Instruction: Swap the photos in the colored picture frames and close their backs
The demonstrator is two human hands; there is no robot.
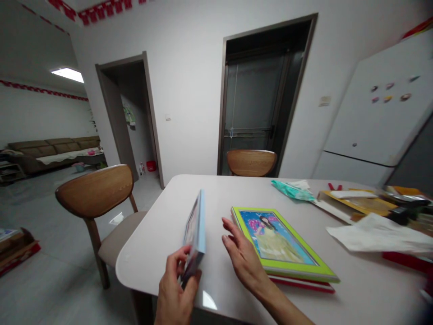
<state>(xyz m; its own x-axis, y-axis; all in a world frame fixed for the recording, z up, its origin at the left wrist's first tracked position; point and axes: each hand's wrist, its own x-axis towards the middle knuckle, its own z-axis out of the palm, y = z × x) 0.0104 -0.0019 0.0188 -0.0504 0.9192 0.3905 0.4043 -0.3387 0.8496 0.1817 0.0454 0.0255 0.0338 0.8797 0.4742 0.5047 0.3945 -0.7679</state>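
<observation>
My left hand (176, 284) grips the near end of a thin blue-edged picture book (195, 230) and holds it on edge above the white table (223, 194), with its cover turned to the left. My right hand (241, 257) is open, fingers stretched out, just right of that book. It hovers beside the left edge of a green-framed picture book (282, 241) that shows a figure in a yellow dress. This book lies flat on top of a red-edged book (301, 284).
Papers, a teal packet (292, 189), a yellow envelope (358, 201) and white sheets (375, 232) clutter the table's right side. One wooden chair (96, 194) stands at the left, another chair (252, 162) at the far side. A white fridge (379, 117) stands at right.
</observation>
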